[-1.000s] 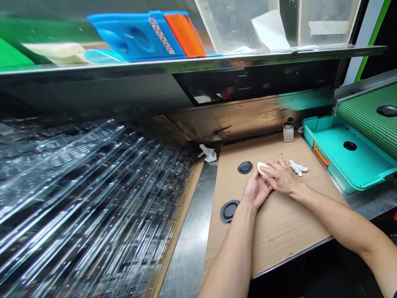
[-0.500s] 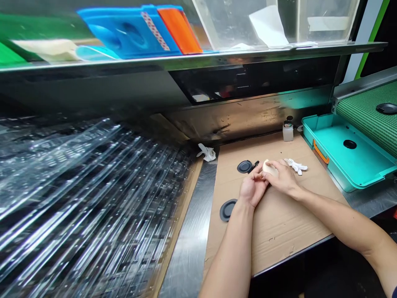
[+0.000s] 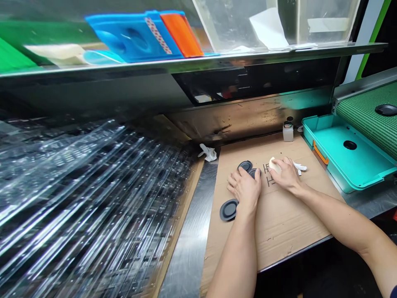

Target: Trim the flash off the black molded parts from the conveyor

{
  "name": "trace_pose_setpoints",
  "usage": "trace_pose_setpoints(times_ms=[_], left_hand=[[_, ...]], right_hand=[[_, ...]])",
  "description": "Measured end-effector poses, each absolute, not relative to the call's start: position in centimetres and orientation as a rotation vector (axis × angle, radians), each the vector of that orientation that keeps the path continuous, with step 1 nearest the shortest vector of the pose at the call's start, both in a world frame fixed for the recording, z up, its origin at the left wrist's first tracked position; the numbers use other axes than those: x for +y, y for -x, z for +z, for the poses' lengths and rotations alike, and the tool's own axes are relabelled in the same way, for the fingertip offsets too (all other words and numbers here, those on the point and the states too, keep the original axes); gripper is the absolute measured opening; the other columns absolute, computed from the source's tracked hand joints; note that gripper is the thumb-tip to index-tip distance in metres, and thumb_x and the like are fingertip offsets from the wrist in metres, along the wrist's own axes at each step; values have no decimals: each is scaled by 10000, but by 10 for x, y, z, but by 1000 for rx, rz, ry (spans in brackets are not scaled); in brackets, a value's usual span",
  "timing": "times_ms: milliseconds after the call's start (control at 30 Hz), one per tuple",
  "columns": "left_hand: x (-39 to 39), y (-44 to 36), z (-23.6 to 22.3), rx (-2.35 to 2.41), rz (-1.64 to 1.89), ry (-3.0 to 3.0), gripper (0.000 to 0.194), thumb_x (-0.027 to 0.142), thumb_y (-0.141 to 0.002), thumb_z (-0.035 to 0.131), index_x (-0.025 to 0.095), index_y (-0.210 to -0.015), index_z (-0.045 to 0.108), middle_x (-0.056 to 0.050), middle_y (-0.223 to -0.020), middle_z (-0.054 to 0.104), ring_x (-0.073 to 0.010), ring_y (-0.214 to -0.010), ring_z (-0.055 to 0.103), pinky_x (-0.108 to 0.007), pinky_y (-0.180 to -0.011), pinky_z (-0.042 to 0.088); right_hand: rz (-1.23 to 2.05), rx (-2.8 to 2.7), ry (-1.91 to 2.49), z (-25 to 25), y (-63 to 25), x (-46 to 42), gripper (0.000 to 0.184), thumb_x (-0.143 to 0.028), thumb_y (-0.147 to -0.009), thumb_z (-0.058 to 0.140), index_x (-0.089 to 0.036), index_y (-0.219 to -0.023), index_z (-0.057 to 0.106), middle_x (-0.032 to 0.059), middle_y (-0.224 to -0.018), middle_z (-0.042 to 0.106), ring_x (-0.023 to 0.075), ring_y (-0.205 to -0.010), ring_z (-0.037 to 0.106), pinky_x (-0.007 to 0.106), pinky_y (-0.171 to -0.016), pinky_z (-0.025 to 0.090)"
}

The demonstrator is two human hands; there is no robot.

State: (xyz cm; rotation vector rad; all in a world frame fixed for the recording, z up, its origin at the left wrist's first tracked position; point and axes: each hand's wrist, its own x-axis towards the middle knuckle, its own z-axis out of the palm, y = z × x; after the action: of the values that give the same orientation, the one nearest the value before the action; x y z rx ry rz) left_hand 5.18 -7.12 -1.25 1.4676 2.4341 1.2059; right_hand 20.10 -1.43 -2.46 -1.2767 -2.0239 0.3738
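My left hand (image 3: 245, 187) lies palm down on the cardboard sheet (image 3: 279, 215), its fingers holding a dark round disc (image 3: 254, 173) just in front of another dark disc (image 3: 245, 166). A third dark disc (image 3: 228, 209) lies left of my left wrist. My right hand (image 3: 287, 176) is closed around a small cream-coloured pad (image 3: 274, 164), pressed to the cardboard beside a white crumpled cloth (image 3: 299, 167).
A teal tray (image 3: 341, 165) holding a black disc (image 3: 350, 145) stands at the right, next to a green conveyor belt (image 3: 369, 116) carrying another disc (image 3: 386, 109). A small bottle (image 3: 288, 130) stands at the back. Stacked clear plastic trays (image 3: 87, 207) fill the left. A white rag (image 3: 208, 152) lies nearby.
My hands have parted. The left hand turned palm down and moved left, setting a dark disc beside the far one. The right hand slid right with the cream pad.
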Motion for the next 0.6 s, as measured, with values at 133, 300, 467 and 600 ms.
trace_pose_setpoints(times_ms=[133,300,467,600], left_hand=[[-65,-51,-20,2374,1147,-1513,295,364,-885,628,151,-1089,617,-286,-1323,594,-488,-1371,419,-702,-1123,257],[-65,-66,-24,1658,1588,-1061,178,244,-855,669,218,-1014,592,-89,-1056,703,-261,-1051,668,-440,-1030,483],[-64,-76,-16,777,1558,-483,231,294,-914,594,153,-1079,675,-117,-1129,734,-237,-1143,682,-370,-1048,516],[-64,-68,-12,689,1471,-317,457,421,-1036,390,92,-1087,703,-197,-1164,739,-299,-1236,660,-463,-1108,496]], right_hand=[[354,-2015,1175,-25,-198,-19,364,-380,-933,660,-231,-1263,698,89,-1178,648,245,-1117,581,374,-1024,459],[400,-1963,1001,-19,-195,-23,363,-375,-942,659,-240,-1276,699,86,-1193,644,233,-1132,586,362,-1035,471],[404,-1957,1037,-19,-192,-32,349,-393,-975,622,-245,-1280,704,88,-1189,635,229,-1114,569,364,-1021,467],[338,-2131,1027,-22,-182,-44,304,-375,-989,587,-241,-1221,728,111,-1210,617,261,-1122,515,405,-1008,446]])
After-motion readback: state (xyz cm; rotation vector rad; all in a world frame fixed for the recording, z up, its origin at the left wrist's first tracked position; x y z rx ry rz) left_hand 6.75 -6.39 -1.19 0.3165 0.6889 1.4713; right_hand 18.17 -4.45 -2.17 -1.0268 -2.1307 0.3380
